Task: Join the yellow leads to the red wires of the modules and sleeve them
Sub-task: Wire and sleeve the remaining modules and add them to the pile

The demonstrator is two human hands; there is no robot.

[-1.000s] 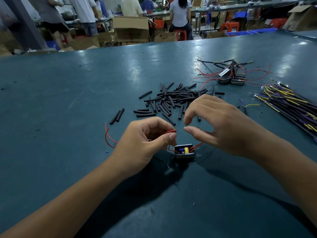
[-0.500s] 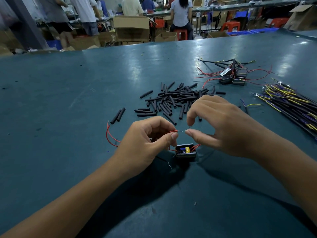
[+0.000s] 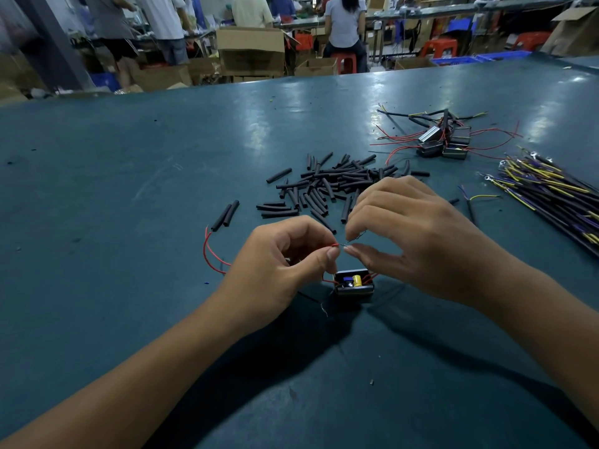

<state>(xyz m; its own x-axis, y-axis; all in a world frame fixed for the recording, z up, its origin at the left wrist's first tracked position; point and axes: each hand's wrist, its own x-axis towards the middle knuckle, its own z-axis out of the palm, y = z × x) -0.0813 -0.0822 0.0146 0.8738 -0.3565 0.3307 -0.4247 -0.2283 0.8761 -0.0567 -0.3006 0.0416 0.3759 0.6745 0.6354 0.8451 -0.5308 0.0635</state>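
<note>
Fingertips had closed in since a second earlier: the left hand pinched the red wire at frame centre while the right hand pinched its bared strands, probably twisting them. The module lay just below; yellow leads and sleeves waited untouched, upper right.

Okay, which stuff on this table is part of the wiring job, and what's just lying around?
Job:
left hand pinching red wire
right hand
module
black sleeves
yellow leads
spare modules

Lying about:
cardboard boxes
red stools
</note>
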